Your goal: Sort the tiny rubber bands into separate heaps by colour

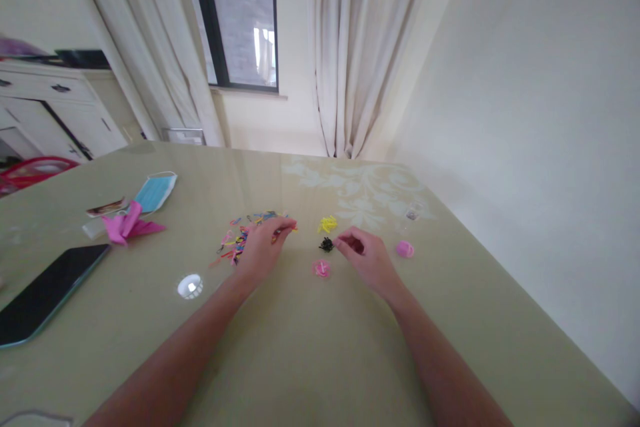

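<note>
My left hand [263, 243] is over a mixed heap of small coloured pieces [240, 245], thin and looped like little elastic bands. Its thumb and forefinger are pinched together, with a red and yellow bit showing at the tips. My right hand [365, 255] has its fingertips closed at the edge of a small black pile [327, 245]; anything between them is too small to make out. Beyond the black pile lies a yellow pile [328, 223], and on the near side a pink pile [322, 269].
A round pink object [405, 249] and a small clear item [413, 211] lie on the right. Leftward are a shiny white disc [191, 287], a black phone [50, 287], folded pink paper [129, 225] and a blue mask [156, 192]. A wall borders the table's right side.
</note>
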Demonstrator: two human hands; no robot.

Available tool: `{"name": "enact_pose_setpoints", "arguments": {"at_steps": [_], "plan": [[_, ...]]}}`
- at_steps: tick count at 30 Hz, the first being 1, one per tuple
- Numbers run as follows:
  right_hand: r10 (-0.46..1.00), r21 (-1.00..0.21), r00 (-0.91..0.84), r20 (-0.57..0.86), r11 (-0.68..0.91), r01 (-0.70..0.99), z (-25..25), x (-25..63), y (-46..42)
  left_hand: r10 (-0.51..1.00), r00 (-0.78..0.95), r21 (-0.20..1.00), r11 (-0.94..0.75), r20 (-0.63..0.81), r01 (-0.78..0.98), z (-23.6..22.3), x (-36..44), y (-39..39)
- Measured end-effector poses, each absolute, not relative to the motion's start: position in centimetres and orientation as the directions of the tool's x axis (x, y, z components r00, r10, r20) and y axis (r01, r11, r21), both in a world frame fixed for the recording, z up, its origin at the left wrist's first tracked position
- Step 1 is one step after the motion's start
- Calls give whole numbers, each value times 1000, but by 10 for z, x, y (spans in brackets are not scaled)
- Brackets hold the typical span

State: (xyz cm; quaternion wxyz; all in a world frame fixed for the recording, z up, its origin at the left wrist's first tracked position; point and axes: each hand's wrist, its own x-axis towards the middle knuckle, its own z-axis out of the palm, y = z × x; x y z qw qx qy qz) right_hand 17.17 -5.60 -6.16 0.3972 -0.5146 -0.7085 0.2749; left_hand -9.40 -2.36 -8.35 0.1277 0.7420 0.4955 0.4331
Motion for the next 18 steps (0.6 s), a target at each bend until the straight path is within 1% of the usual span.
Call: {"name": "enact_pose_setpoints", "arguments": {"at_steps": [4,7,9,11,13,15,18], "plan": [[940,-794,-198,278,341,503,-63,160,-62,857,63,540,-378,512,752,-87,-98,-24],[943,-799,-203,265,333,500,-66,158,-62,865,50,561,-366,499,742,-85,-98,-25],[943,-807,-195,268,331,489,-67,157,-62,867,65,633,-410,493,656,-81,-93,-27],[946,-829,-184,266,323,458,-67,156,-63,868,111,724,-469,484,506,-78,-85,-32],[951,-863,-174,256,306,402,-67,153,-63,859,176,789,-512,481,341,-75,-75,-39],[954,-890,-170,246,291,350,-67,152,-64,844,232,815,-530,483,232,-73,-67,-47],[956,-914,-165,244,283,289,-67,152,-66,835,280,820,-534,473,206,-70,-59,-57]]}}
